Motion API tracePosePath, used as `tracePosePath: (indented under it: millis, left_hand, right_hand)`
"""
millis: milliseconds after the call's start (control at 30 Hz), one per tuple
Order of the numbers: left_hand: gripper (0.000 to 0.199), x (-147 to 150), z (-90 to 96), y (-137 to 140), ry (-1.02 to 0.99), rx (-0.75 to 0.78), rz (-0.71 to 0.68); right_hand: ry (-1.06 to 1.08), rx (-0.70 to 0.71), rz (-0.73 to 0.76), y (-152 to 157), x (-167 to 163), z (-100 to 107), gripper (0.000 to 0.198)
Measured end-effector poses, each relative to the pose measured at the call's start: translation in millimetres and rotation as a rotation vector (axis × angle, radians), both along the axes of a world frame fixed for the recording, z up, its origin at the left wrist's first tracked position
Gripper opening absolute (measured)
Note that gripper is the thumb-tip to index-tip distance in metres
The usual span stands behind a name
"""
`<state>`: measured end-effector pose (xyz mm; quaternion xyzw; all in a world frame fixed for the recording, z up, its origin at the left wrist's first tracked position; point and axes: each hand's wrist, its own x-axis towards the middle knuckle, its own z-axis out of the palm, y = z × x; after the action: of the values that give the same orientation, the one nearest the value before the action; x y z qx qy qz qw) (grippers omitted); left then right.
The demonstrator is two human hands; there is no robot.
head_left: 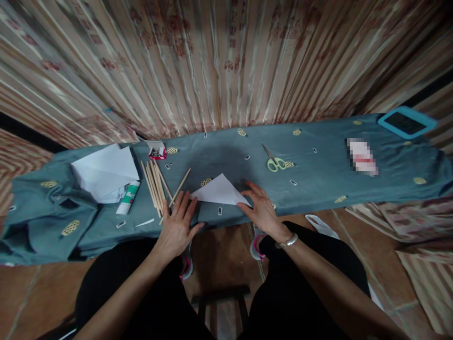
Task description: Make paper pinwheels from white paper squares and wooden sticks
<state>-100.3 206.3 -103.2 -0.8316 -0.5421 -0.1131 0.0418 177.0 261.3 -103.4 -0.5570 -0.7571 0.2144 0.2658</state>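
A white sheet of paper folded into a triangle point(222, 191) lies on the cloth-covered table, its peak pointing away from me. My left hand point(178, 224) rests at its left corner with the fingers spread, close to the near end of a loose wooden stick point(181, 185). At the right corner, my right hand point(261, 208) touches the paper with its fingertips, fingers apart, and wears a silver bracelet point(287, 241) on its wrist. Several more wooden sticks point(153, 182) lie side by side left of the paper.
Green-handled scissors point(275, 163) lie right of the paper. Leftward are a glue stick point(128, 197), a small red box point(157, 152), white sheets point(102, 172) and a paper strip point(144, 222). A blue-framed tablet point(406, 122) and a blurred packet point(361, 157) sit far right. A curtain point(226, 61) hangs behind.
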Motion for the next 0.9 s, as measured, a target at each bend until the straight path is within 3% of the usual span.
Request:
tracePosePath:
  millis: [200,333,467,600,767,900]
  left_hand:
    - [0.051,19.7,8.4,-13.3,-0.104,-0.098,-0.077]
    - [0.041,29.8,13.5,-22.0,-0.422,-0.266,-0.09]
    - [0.038,38.5,14.2,-34.6,-1.011,-0.604,0.15]
    - [0.056,48.0,8.9,-44.2,-1.558,-0.92,0.411]
    - [0.065,55.7,8.1,-40.7,-1.788,-1.036,0.589]
    - [0.058,60.1,9.7,-32.8,-1.856,-1.072,0.613]
  right_hand:
    - [-0.023,0.061,0.015,1.0,-7.4,-1.8,0.035]
    - [-0.086,0.147,0.117,-7.9,-7.7,-1.2,0.038]
    - [-0.07,0.158,0.146,-16.2,-10.8,2.4,0.035]
    - [-0.013,0.08,0.198,-21.3,-13.8,8.2,0.022]
    - [0.007,0.025,0.239,-21.2,-14.3,14.5,0.019]
    - [0.038,-0.011,0.21,-17.8,-16.7,15.1,0.02]
